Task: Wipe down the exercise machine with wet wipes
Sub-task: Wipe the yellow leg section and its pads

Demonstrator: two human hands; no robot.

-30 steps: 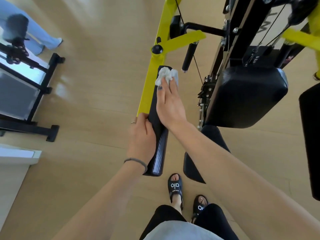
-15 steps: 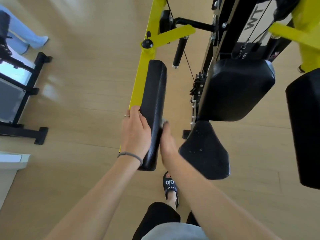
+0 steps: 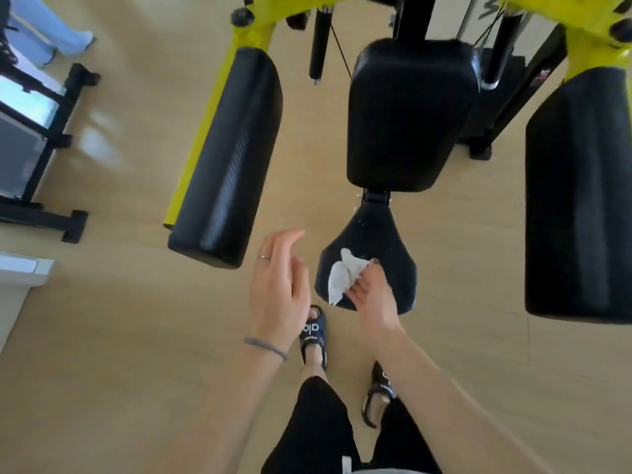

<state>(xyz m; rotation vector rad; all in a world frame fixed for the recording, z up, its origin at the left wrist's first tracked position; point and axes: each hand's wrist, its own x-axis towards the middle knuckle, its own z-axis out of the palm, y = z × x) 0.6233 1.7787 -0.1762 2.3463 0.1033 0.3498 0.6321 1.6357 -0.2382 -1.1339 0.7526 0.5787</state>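
The exercise machine has a yellow frame (image 3: 253, 32) and black pads. Its long left arm pad (image 3: 229, 155) hangs in front of me, free of both hands. The back pad (image 3: 407, 111) stands in the middle above the small black seat (image 3: 396, 241). A second arm pad (image 3: 581, 200) is at the right. My right hand (image 3: 371, 295) pinches a crumpled white wet wipe (image 3: 343, 280) over the seat's front left part. My left hand (image 3: 278, 285) hovers beside it with relaxed fingers, holding nothing.
A black metal stand (image 3: 51, 131) with a glass panel sits at the left on the wooden floor. Another person's light blue trouser leg (image 3: 51, 32) shows at the top left. A white ledge (image 3: 20, 268) juts in at the left edge. My sandalled feet (image 3: 313, 336) stand below the seat.
Both hands came off the left arm pad. My left hand let go of it and opened; my right hand carried the wipe down and right to the seat. The view swung right.
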